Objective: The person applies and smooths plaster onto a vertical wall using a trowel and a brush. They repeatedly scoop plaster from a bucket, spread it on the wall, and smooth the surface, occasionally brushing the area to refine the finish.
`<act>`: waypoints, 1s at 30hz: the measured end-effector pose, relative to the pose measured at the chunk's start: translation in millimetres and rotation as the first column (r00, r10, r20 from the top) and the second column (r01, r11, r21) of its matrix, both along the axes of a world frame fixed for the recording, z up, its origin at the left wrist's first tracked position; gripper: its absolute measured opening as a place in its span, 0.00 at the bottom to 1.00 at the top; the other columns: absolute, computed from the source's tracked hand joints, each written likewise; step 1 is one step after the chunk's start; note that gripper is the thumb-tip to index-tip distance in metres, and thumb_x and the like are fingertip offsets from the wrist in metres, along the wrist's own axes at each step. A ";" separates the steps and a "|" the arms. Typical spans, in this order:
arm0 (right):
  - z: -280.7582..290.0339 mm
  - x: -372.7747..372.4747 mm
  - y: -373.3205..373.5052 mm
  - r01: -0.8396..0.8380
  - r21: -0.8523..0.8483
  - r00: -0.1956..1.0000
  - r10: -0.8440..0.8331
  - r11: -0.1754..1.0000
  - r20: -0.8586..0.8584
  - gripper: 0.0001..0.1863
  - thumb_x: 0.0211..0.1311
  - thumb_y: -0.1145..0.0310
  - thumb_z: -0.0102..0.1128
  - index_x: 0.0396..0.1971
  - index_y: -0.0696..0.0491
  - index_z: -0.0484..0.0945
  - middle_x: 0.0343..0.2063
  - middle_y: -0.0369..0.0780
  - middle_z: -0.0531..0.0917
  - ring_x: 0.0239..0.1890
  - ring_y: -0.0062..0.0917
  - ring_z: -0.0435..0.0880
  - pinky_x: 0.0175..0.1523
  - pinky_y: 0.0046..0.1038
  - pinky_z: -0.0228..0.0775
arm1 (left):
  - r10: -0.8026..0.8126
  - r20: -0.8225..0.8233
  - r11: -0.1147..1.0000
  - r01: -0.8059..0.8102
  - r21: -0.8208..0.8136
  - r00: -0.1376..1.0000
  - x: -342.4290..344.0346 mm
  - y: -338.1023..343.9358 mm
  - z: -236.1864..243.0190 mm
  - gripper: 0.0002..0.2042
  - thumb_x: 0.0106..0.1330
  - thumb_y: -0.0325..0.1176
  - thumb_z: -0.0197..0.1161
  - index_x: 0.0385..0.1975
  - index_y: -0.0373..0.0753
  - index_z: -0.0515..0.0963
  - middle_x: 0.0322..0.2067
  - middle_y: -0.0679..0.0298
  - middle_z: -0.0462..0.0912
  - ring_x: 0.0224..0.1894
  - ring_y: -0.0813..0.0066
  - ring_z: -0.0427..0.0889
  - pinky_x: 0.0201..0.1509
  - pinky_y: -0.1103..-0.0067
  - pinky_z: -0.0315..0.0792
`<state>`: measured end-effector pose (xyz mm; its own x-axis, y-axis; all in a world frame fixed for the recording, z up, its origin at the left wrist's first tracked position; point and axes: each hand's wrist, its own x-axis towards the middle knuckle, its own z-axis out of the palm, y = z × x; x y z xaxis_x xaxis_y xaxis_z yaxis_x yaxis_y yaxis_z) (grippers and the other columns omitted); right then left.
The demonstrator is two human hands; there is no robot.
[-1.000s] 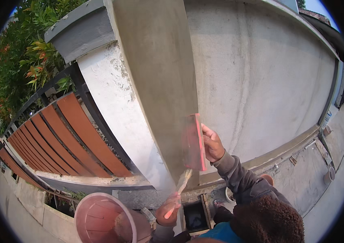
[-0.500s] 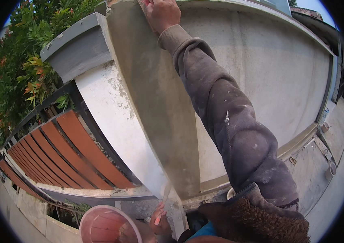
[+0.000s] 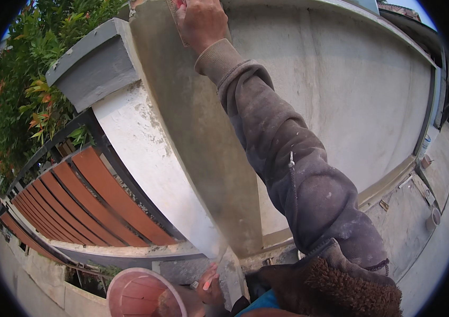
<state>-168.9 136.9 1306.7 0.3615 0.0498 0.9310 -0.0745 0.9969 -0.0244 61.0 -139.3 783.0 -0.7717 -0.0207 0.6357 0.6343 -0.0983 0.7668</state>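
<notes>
Up at the top, my right hand (image 3: 203, 24) is closed on a flat hand float (image 3: 177, 21) with a reddish grip. The float's face lies against the damp grey-brown plaster strip (image 3: 193, 132) of the pillar, near its upper end. Low down, my left hand (image 3: 211, 290) is wrapped round a tool with an orange-pink handle (image 3: 207, 284); its pale head points up toward the pillar's foot, too blurred to name. Just left of that hand is a pinkish bucket (image 3: 137, 296), its inside partly visible.
A pale wall panel (image 3: 341, 90) spreads to the right of the plaster strip. On the left stand a white pillar side (image 3: 145, 142) under a grey cap (image 3: 97, 66), a brown slatted fence (image 3: 87, 201) and leafy shrubs (image 3: 29, 90). A small pail (image 3: 433, 217) sits at the far right.
My right hand and the float have shifted slightly left in the picture, and more of the float's edge shows. The left hand and bucket look almost unchanged.
</notes>
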 end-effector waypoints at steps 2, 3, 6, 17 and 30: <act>30.4 -4.5 22.5 -0.029 0.017 0.999 0.030 0.999 -0.029 0.11 0.62 0.67 0.58 0.43 0.51 0.81 0.42 0.42 0.81 0.44 0.37 0.82 0.47 0.37 0.78 | -0.035 0.008 0.996 0.034 0.078 0.999 -5.1 7.4 -6.2 0.06 0.67 0.18 0.62 0.41 0.29 0.78 0.45 0.45 0.85 0.54 0.51 0.83 0.65 0.57 0.73; 36.9 -7.4 31.1 -0.046 0.025 0.998 0.047 0.999 -0.042 0.11 0.65 0.68 0.55 0.45 0.52 0.79 0.42 0.44 0.82 0.45 0.38 0.81 0.49 0.37 0.77 | -0.040 0.014 0.998 0.039 0.049 0.999 -5.9 8.2 -5.6 0.06 0.67 0.18 0.62 0.42 0.29 0.78 0.45 0.45 0.85 0.54 0.51 0.83 0.65 0.57 0.73; -18.7 -23.0 28.6 0.081 -0.052 0.997 -0.081 0.995 -0.001 0.11 0.56 0.63 0.66 0.38 0.49 0.84 0.41 0.38 0.81 0.44 0.33 0.83 0.44 0.37 0.81 | -0.020 0.051 1.000 0.020 0.000 0.998 2.0 1.7 -1.3 0.06 0.67 0.18 0.62 0.42 0.29 0.78 0.45 0.44 0.85 0.54 0.51 0.83 0.65 0.57 0.73; -8.7 -0.2 40.0 0.032 -0.011 0.997 -0.032 0.999 0.066 0.11 0.63 0.67 0.58 0.44 0.51 0.82 0.43 0.40 0.83 0.45 0.34 0.81 0.48 0.37 0.75 | 0.026 0.007 0.999 -0.026 0.029 1.000 8.0 -3.6 -6.9 0.06 0.67 0.18 0.61 0.42 0.30 0.78 0.44 0.45 0.85 0.53 0.52 0.84 0.63 0.59 0.74; -30.3 64.6 98.5 0.046 0.478 0.986 -0.118 0.877 0.121 0.10 0.59 0.66 0.63 0.40 0.48 0.85 0.46 0.35 0.85 0.47 0.31 0.80 0.49 0.36 0.70 | 0.109 0.078 0.991 -0.103 -0.082 0.991 13.5 0.8 -13.7 0.06 0.67 0.18 0.60 0.42 0.28 0.78 0.45 0.45 0.85 0.53 0.51 0.84 0.62 0.60 0.74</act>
